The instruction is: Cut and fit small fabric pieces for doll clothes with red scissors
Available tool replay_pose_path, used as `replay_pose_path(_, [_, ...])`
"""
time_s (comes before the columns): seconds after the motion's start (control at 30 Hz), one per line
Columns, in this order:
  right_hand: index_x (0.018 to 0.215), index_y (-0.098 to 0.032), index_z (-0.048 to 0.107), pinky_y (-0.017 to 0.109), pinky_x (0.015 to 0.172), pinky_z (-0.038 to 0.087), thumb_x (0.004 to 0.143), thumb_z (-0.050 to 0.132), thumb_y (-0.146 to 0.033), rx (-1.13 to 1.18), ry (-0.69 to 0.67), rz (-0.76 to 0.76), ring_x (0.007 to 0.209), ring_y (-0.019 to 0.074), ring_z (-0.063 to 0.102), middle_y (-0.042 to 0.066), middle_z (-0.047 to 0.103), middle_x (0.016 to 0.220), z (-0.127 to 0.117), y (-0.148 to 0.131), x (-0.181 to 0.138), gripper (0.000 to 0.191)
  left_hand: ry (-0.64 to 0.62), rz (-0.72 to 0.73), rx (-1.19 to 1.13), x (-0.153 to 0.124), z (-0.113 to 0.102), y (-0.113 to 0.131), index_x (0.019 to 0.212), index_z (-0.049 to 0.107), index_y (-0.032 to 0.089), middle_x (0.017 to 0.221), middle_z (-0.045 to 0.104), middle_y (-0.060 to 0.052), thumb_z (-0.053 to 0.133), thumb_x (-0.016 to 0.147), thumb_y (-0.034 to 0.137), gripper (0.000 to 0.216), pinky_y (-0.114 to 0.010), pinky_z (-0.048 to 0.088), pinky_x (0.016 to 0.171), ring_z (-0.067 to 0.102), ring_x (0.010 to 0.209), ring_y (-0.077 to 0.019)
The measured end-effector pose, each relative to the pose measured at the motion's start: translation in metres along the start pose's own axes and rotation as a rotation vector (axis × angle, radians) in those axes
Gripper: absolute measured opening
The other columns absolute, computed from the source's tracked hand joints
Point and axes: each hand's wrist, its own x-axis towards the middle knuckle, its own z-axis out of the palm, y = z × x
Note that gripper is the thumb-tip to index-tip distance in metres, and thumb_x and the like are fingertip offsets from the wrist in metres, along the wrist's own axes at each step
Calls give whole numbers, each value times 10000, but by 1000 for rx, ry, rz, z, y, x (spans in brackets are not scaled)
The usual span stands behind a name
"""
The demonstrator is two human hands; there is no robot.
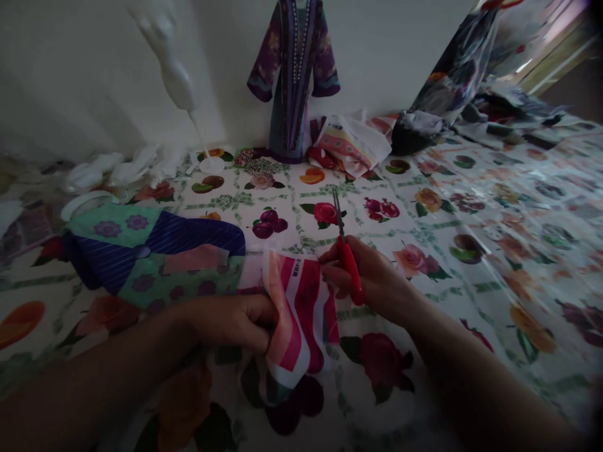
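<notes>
My left hand (pixel 230 323) grips a folded piece of pink, red and white striped fabric (pixel 296 314), pinching it at its left side. My right hand (pixel 372 276) holds small red-handled scissors (pixel 349 270) just right of the fabric's upper edge. The scissor blades (pixel 338 213) point up and away from me, and I cannot tell whether they touch the cloth. Left of the striped piece lies a patchwork of blue striped and green flowered cloth (pixel 151 251) with a pink strip on it, close to my left hand.
A fruit-and-rose patterned table cover (pixel 282 201) spreads under everything, with a glossy plastic sheet (pixel 518 213) at the right. At the back stand a small patterned robe on a form (pixel 292 81) and a white mannequin stand (pixel 164 63), beside crumpled fabric scraps (pixel 351 144).
</notes>
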Motion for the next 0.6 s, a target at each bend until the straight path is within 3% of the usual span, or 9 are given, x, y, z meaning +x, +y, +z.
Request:
replay_pose_path(0.33, [1017,-245,594,263,531,479,944,677,-388,179,9,-18,605,135,589,-20,640,757,3,5,3,181,21,-56,-56,0,-1,-7,959,775,192,886,747,18,698,749,148,229,-167,499,667,657,770,-117])
replay_pose_path(0.6, [1040,-217,590,251,544,500,882,742,-359,243,39,29,652,140,598,-4,632,795,2,-8,1,261,8,-60,-100,0,0,-3,991,761,179,904,752,15,698,751,157,249,-169,523,676,664,769,-112])
